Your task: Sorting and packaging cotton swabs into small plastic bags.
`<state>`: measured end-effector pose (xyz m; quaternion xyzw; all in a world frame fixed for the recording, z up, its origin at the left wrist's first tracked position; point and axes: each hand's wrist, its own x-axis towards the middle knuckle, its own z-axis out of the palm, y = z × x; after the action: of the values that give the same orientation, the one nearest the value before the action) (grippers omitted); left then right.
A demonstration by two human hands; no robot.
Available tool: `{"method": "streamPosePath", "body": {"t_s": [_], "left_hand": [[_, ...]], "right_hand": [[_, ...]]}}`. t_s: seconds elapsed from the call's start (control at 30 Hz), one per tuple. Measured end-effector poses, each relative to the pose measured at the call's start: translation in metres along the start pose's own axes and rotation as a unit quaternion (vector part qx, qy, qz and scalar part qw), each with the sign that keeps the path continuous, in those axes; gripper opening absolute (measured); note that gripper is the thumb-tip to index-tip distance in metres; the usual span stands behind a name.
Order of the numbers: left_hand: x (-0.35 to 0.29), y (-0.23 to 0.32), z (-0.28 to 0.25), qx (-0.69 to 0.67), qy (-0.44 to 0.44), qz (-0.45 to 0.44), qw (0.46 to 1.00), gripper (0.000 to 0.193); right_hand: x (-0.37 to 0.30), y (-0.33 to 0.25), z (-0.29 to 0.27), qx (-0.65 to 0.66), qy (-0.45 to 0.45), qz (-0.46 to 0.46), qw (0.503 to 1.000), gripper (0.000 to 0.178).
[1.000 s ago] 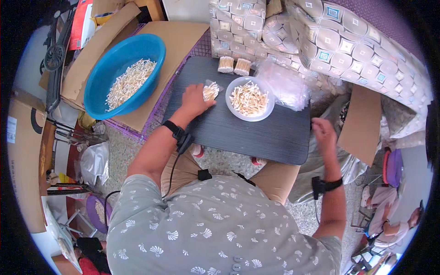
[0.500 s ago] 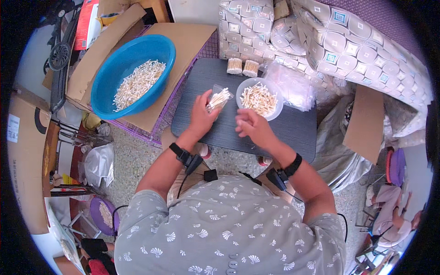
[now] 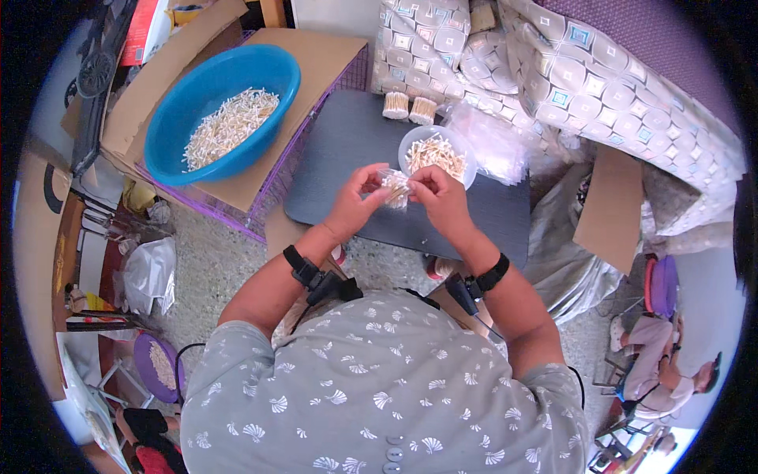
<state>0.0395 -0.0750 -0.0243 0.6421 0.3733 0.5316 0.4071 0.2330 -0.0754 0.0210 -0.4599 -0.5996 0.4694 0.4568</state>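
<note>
A small clear plastic bag of cotton swabs (image 3: 395, 186) is held between my two hands above the dark table (image 3: 332, 150). My left hand (image 3: 357, 197) grips the bag's left side, fingers closed. With thumb and fingers pinched, my right hand (image 3: 440, 196) holds its upper right edge. Just beyond my right hand stands a round translucent tub (image 3: 404, 142) filled with loose swabs (image 3: 437, 156). Two bundles of swabs, one (image 3: 395, 105) beside the other (image 3: 423, 110), stand at the table's far edge. A pile of clear plastic bags (image 3: 489, 142) lies right of the tub.
On cardboard (image 3: 328, 59) over a purple wire cage, a large blue basin (image 3: 158, 134) holds many swabs. A patterned sofa (image 3: 600, 71) borders the far right. A cardboard flap (image 3: 608, 209) stands right of the table. Another person (image 3: 655, 355) sits at the far right.
My right hand has moved from beside the tub to the bag and now pinches its edge. The bag has shifted slightly right and nearer. The whole view has shifted a little.
</note>
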Motion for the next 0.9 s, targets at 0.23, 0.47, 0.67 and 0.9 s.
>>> {"method": "streamPosePath", "body": {"t_s": [0.23,0.47,0.67,0.9], "left_hand": [[-0.008,0.005,-0.004,0.032,-0.012,-0.073,0.997,0.013],[-0.001,0.032,-0.002,0.128,-0.001,0.029,0.991,0.011],[0.004,0.036,-0.007,0.209,-0.037,0.081,0.974,0.014],[0.002,0.024,-0.006,0.213,-0.045,0.061,0.974,0.016]], "right_hand": [[-0.017,-0.003,-0.008,-0.18,-0.003,-0.106,0.978,0.01],[-0.021,-0.008,-0.017,-0.255,0.013,-0.164,0.953,0.011],[-0.018,-0.005,-0.021,-0.266,0.002,-0.22,0.938,0.009],[-0.022,-0.004,-0.019,-0.234,-0.014,-0.173,0.957,0.008]]}}
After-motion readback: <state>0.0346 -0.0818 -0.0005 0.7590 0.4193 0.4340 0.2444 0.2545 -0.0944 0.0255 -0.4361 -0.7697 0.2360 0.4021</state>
